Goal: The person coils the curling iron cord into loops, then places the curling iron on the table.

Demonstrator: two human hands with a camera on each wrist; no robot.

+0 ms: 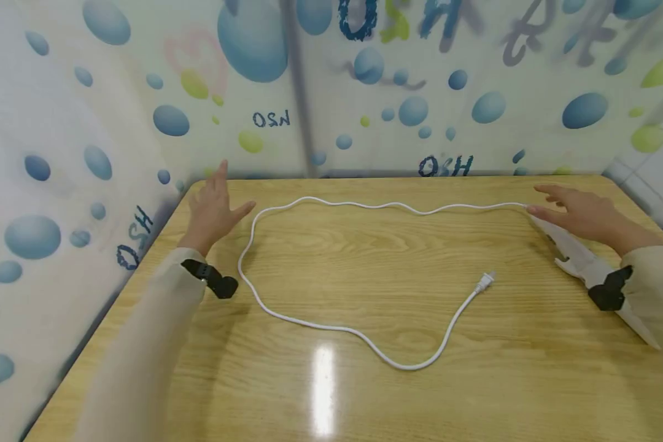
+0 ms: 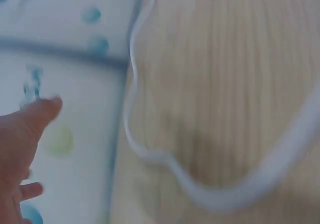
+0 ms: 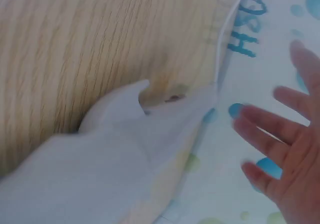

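A white power cord (image 1: 331, 327) lies in a wide loop on the wooden table, its two-prong plug (image 1: 485, 282) toward the right of the middle. The far end of the cord runs to a long white object (image 1: 585, 264) under my right forearm, which partly hides it. In the right wrist view this white object (image 3: 145, 149) narrows toward the cord and has a curved, fin-like projection; its kind does not show. My left hand (image 1: 212, 212) is held up beside the loop's left bend, fingers spread. My right hand (image 1: 577, 212) hovers over the cord's far end, fingers loosely extended, holding nothing.
The wooden table (image 1: 376, 264) meets a wall (image 1: 320, 110) with printed bubbles and letters at the back and left. A bright light reflection lies on the near tabletop. Each wrist wears a dark strap with a small black device (image 1: 221, 285).
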